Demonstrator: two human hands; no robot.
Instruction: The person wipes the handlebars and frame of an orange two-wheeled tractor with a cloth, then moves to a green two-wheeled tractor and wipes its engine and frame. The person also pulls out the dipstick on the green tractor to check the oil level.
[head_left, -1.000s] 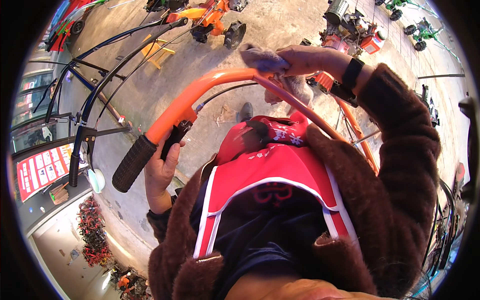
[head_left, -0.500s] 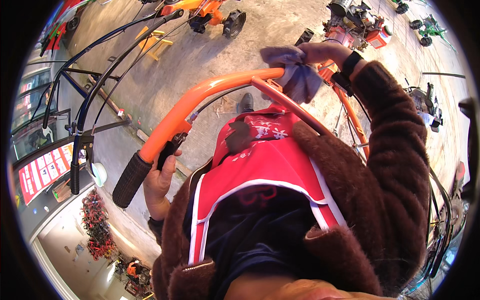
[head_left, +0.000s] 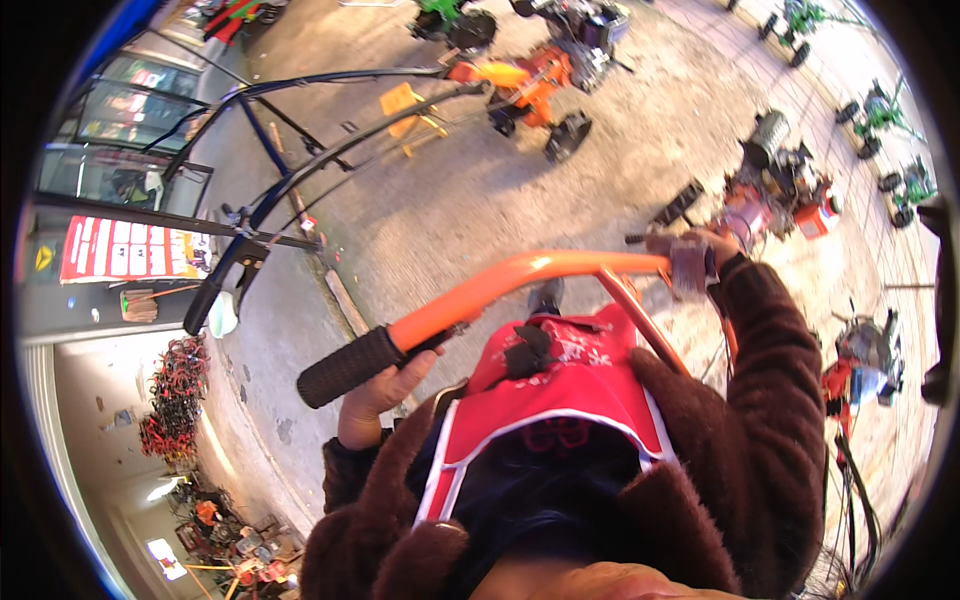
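An orange tubular handlebar (head_left: 520, 272) curves across in front of my red apron (head_left: 540, 420), ending in a black ribbed grip (head_left: 348, 365) at left. Just below that grip, my left hand (head_left: 385, 390) is closed on a black lever under the bar; the lever is mostly hidden. My right hand (head_left: 718, 243), out at the bar's far right end, grips a greyish rag (head_left: 688, 268) against the orange tube. Its fingers are partly covered by the rag.
Walk-behind machines stand around: orange (head_left: 540, 85), red (head_left: 750, 205), green (head_left: 805, 20) and grey (head_left: 865, 345). Dark tubular handlebar frames (head_left: 270, 160) reach in from the left, near a yellow stool (head_left: 398, 105). Glass cases (head_left: 120, 110) and hanging red parts (head_left: 175, 390) are at left.
My view has swung, so floor, machines and handlebar appear lower in the picture. My right hand and rag have moved further to the bar's right end. My left hand stays beside the grip.
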